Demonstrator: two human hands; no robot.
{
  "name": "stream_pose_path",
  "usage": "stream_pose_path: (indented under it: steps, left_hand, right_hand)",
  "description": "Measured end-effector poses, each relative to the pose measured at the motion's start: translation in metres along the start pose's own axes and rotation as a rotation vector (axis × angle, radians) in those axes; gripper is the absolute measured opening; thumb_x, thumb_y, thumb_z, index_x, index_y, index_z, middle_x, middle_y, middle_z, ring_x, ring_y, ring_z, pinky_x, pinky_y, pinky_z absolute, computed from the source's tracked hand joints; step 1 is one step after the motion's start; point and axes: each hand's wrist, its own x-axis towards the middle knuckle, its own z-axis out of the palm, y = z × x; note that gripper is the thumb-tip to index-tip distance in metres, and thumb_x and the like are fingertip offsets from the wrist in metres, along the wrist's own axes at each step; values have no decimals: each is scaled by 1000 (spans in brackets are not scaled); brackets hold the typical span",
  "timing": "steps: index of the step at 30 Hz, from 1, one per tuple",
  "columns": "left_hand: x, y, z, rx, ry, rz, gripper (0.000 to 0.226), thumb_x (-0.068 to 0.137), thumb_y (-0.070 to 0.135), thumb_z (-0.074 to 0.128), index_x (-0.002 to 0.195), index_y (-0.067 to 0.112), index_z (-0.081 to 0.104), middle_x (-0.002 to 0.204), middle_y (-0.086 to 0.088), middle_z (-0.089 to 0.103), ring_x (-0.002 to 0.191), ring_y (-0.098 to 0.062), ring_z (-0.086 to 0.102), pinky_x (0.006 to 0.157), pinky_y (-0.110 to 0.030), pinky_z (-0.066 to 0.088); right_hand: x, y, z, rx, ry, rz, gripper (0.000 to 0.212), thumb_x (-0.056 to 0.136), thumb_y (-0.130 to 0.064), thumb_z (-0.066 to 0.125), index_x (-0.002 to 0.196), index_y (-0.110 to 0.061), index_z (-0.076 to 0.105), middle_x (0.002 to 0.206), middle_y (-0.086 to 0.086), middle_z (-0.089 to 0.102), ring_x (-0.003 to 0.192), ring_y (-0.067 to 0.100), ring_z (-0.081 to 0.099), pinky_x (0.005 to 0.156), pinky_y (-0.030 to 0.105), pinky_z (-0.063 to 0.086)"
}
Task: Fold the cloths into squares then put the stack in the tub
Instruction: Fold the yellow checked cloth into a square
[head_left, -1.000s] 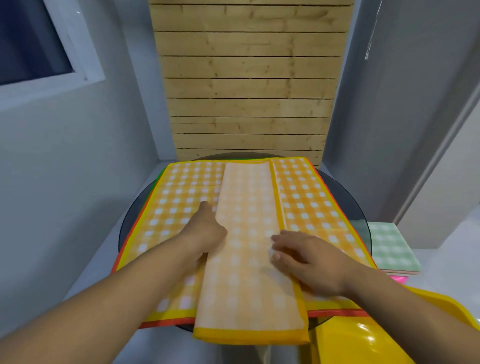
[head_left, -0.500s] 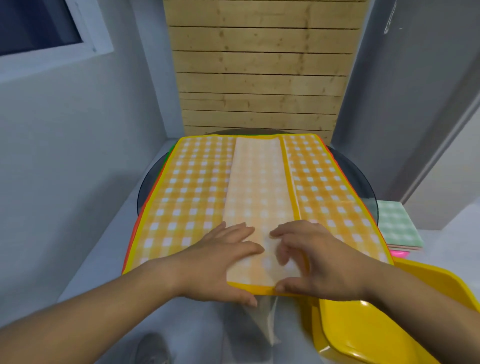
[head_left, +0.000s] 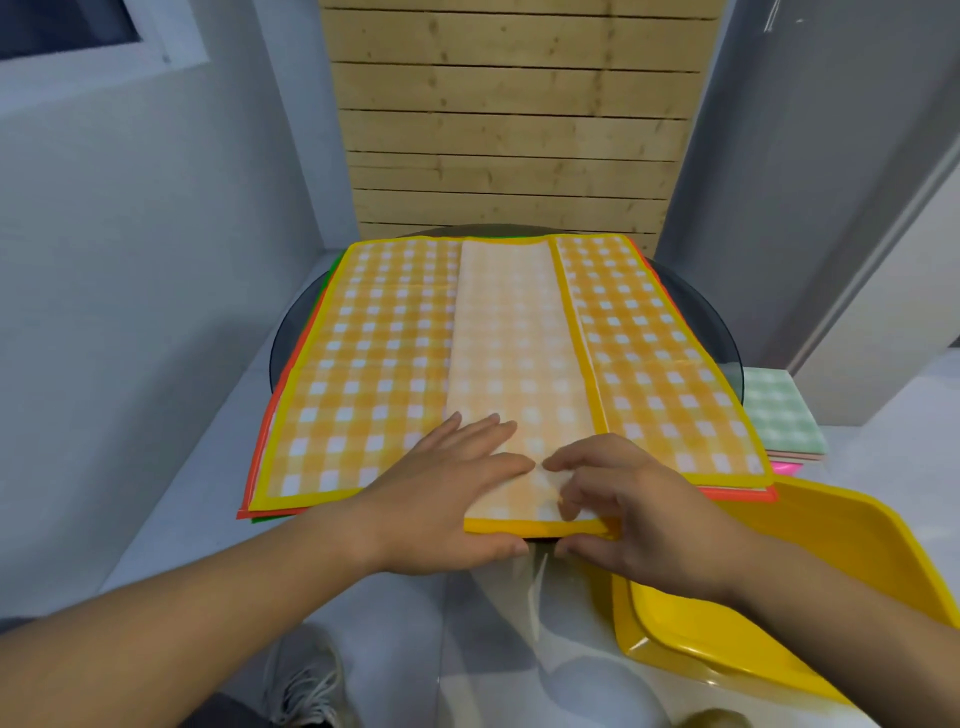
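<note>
Nearest, bottom edge: grey shoe (head_left: 301, 675) w/ white laces, on pale floor. Two bare forearms reach fwd from the lower corners.

Tub (head_left: 810, 582): yellow plastic, near right, beside the table. Right wrist hangs over its rim. Far rim sits just beside the near right corner of the cloths. Inside only partly seen.

Left hand (head_left: 447, 499): fingers almost straight, close together, flat on top of the pale strip. Thumb tucked under the near hem, so the hem is held btwn thumb & fingers.

Right hand (head_left: 639, 514): fingers bent, tips on top of the strip, thumb below the hem; pinches the near edge. Fingertips of both hands nearly meet at mid-strip.

Yellow cloth (head_left: 363, 364): yellow-white check, yellow border, spread flat on the table. Pale strip (head_left: 519, 338) lies folded down its middle, reverse side up, running near to far, w/ yellow hem along its right side & near end. Near end juts past the table edge.

Under it, peeking out at left: orange-edged cloth (head_left: 262, 457), then a green edge (head_left: 323, 275).

Table (head_left: 722, 338): round, dark glass, mostly covered.

Folded stack (head_left: 779, 415): right of the table, well apart from the hands. Green check square on top, pink layers below.

Far: wood slat panel (head_left: 509, 130) behind the table, grey walls either side, window frame (head_left: 104, 57) upper left.
</note>
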Motion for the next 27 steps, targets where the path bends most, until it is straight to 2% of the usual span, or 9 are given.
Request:
stream_pose_path:
  steps: [7,14,23,27]
  left_hand:
    - [-1,1,-1,-13,-6,-1,77,91,69,54,157,41,24,169,11,0,152,0,-14,121,-24,-14]
    - [-1,-1,0,-19,-2,-4,77,91,69,53,156,41,25,169,12,2,152,-1,-13,123,-27,-11]
    - [-1,-1,-1,-49,-3,-11,75,92,70,50,156,40,27,169,13,2,151,2,-13,123,-25,-11]
    - [-2,0,-5,-85,-32,-14,88,87,77,51,159,40,17,169,15,1,150,5,-15,124,-27,-10]
  right_hand:
    - [-1,0,1,-98,31,-75,21,85,-47,67,91,-26,67,122,-8,61,115,10,55,89,32,51]
    - [-4,2,4,-160,23,-103,24,87,-47,66,94,-24,66,123,-5,60,115,14,56,88,35,52]
    - [-2,-2,4,-180,102,-170,23,93,-37,59,91,-18,71,115,-3,67,108,17,63,84,36,55]
    - [-1,-5,-3,-170,83,-154,23,97,-38,54,96,-20,68,119,-6,65,106,12,63,84,32,54]
